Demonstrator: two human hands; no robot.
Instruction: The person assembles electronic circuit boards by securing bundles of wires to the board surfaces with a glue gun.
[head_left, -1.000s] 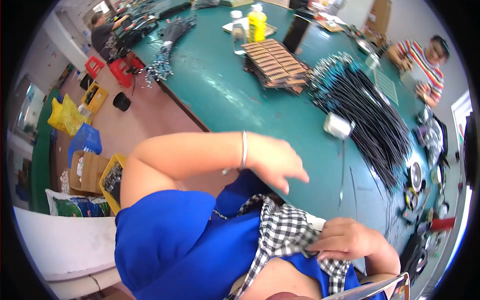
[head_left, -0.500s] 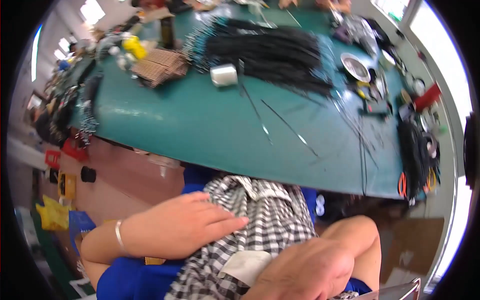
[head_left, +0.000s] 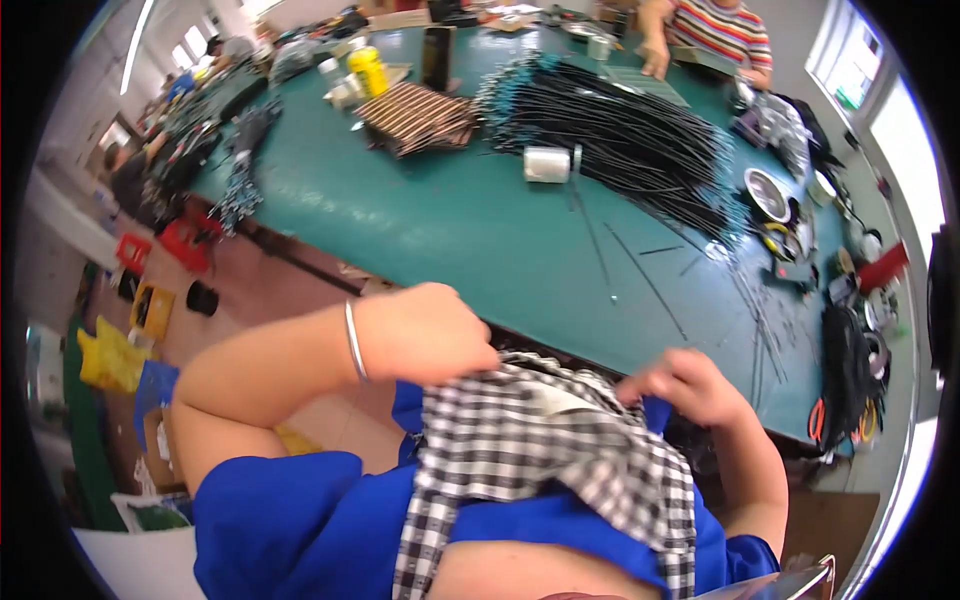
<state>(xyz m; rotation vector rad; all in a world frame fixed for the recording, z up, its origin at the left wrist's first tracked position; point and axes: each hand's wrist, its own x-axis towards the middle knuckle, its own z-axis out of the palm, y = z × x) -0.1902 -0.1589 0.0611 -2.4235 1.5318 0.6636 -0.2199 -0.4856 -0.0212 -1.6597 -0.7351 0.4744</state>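
Note:
A black-and-white checked apron hangs over my blue clothing. My left hand, with a silver bangle on its wrist, is closed on the upper left of the apron and pulls the cloth up, out from my body. At the other side my right hand is bent with fingers curled together at the apron's upper right edge; it seems to pinch the cloth there, though blur softens the fingertips. A pale patch shows on the fabric between the hands.
Just beyond the apron runs the green table. On it lie a bundle of black cables, a white spool, loose thin rods, corrugated brown board and a yellow bottle. Across the table is a person in a striped shirt.
Both hands have risen from the lap toward the table edge, lifting the apron's cloth with them. The view has shifted, so the table items appear farther right and the person opposite shows more.

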